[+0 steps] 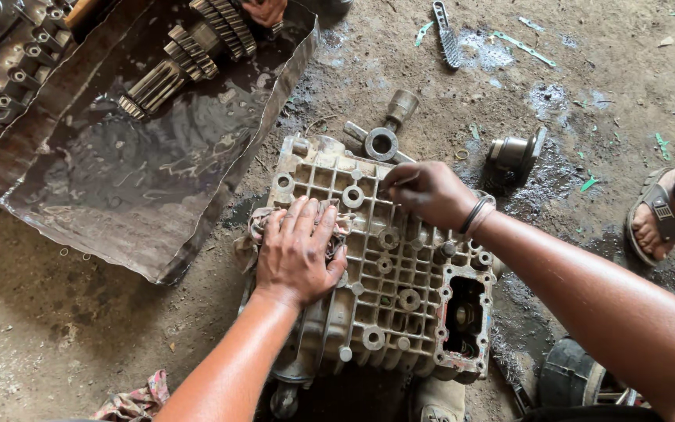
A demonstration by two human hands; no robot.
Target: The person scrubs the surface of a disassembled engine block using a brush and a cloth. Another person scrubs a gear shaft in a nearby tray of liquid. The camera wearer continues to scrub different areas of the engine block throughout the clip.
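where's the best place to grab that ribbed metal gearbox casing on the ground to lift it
Probably by the two long outer edges of the casing, one hand per side, coming from above with fingers curled under the rim. It lies flat with its ribbed face up, too wide for one hand. The left hand presses a rag on it; the right hand rests near the top edge.

Oily metal tray (142, 195) holding gear shafts (189, 55); perhaps a file (447, 35) beyond.

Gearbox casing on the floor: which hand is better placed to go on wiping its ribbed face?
Left, probably. The left hand lies flat on a rag pressed against the gearbox casing. The right hand is curled at the far edge, and no cloth shows in it.
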